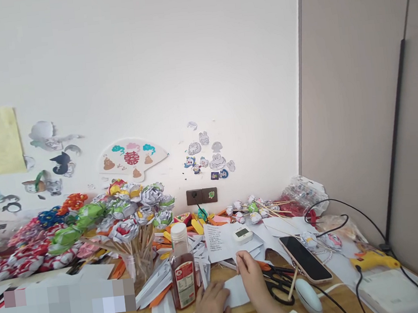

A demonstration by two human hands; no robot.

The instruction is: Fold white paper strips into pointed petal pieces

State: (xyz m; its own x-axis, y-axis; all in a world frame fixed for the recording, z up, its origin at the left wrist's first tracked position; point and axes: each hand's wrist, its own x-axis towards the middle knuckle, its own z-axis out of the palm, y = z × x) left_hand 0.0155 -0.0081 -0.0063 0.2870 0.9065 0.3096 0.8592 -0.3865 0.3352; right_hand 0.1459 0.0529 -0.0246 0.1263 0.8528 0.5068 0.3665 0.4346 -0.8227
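A small piece of white paper (pixel 237 293) lies on the wooden table between my hands. My left hand (pixel 212 308) rests on its left edge, fingers stretched out and lying flat. At the paper's right edge, my right hand (pixel 252 277) has its fingers curled together against the sheet, in what looks like a pinch; the exact contact is partly hidden. Just left of my left hand stands a bottle of reddish-brown liquid (pixel 183 273) with a white cap. Black-handled scissors (pixel 278 288) lie beside my right hand, with a thin wooden stick (pixel 293 284) across them.
Folded paper strips (pixel 154 276) lie left of the bottle, near a jar of paper flowers on sticks (pixel 139 253). A white timer (pixel 242 233) sits behind my hands. To the right are a phone (pixel 306 260), a computer mouse (pixel 308 298), and a yellow glue gun (pixel 375 261) with cables.
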